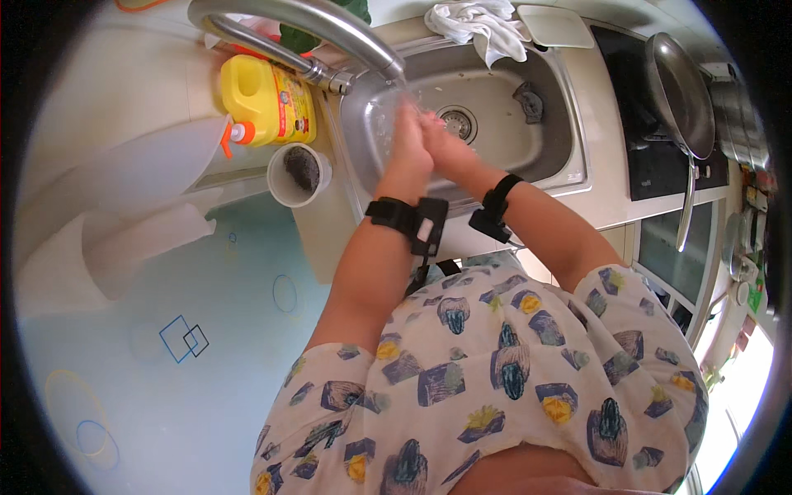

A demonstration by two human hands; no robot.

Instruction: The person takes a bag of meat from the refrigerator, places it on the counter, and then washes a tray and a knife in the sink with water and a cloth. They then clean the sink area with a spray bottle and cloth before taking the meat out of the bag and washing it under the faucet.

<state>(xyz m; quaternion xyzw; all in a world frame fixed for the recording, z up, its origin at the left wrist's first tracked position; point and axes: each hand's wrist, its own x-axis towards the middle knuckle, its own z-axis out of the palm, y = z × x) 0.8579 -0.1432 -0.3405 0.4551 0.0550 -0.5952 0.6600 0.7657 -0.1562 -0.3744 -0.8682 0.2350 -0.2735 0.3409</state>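
My left hand (405,142) and my right hand (446,148) are pressed together over the left side of the steel sink (495,157), just below the spout of the faucet (363,45). Water splashes around the fingertips. The left fingers point up toward the spout and are smeared by motion. Those of the right hand lie against the left and are partly hidden by it. No object shows between the hands. Each wrist wears a black strap with a small box.
Left of the sink stand a yellow jug (268,103) with an orange pump and a white cup (299,175) holding a dark scrubber. A dark grey cloth (529,103) lies in the basin. White cloth (478,29) hangs over the far rim. On the right cooktop rests a frying pan (681,99).
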